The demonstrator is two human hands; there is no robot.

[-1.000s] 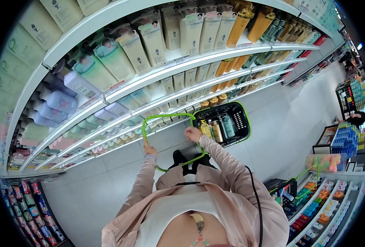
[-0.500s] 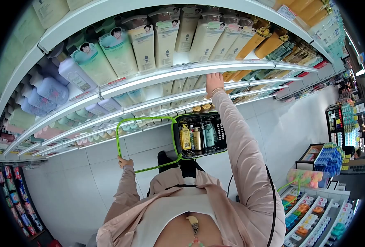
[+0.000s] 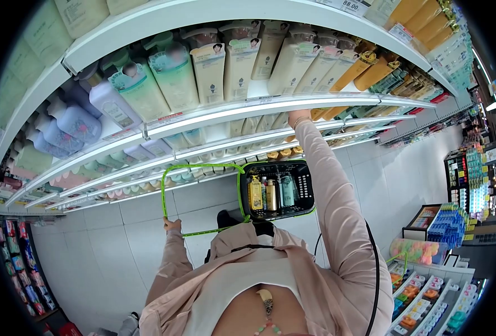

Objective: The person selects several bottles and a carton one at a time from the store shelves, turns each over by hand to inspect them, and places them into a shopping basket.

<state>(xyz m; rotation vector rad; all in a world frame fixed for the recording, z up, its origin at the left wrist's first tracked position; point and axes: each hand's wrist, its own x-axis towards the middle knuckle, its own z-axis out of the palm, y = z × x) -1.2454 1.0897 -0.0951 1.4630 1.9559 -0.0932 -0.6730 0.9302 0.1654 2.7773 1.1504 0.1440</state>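
My left hand (image 3: 172, 225) is closed around the bright green handle (image 3: 164, 196) of a black shopping basket (image 3: 305, 208). Inside the basket stand several bottles, among them a yellow pump bottle (image 3: 255, 193), a gold bottle (image 3: 271, 196) and a pale teal bottle (image 3: 288, 191). My right hand (image 3: 299, 116) reaches into the gap below a white shelf edge (image 3: 270, 106). The shelf hides its fingers, so whether they hold anything does not show. Cream-coloured bottles (image 3: 266, 122) on the lower shelf are just left of it, orange-gold ones (image 3: 333, 113) to its right.
The upper shelf carries cream pump bottles (image 3: 240, 61), green-labelled bottles (image 3: 172, 75) and lilac bottles (image 3: 77, 123). At the lower right is a display rack (image 3: 427, 299) of small packs. Another rack (image 3: 24, 269) stands at left. Pale tiles (image 3: 108, 257) cover the floor.
My right hand's fingers have gone from showing on the shelf edge to hidden beneath it. The shelves and basket sit slightly lower and further right in view. My left hand keeps the handle.
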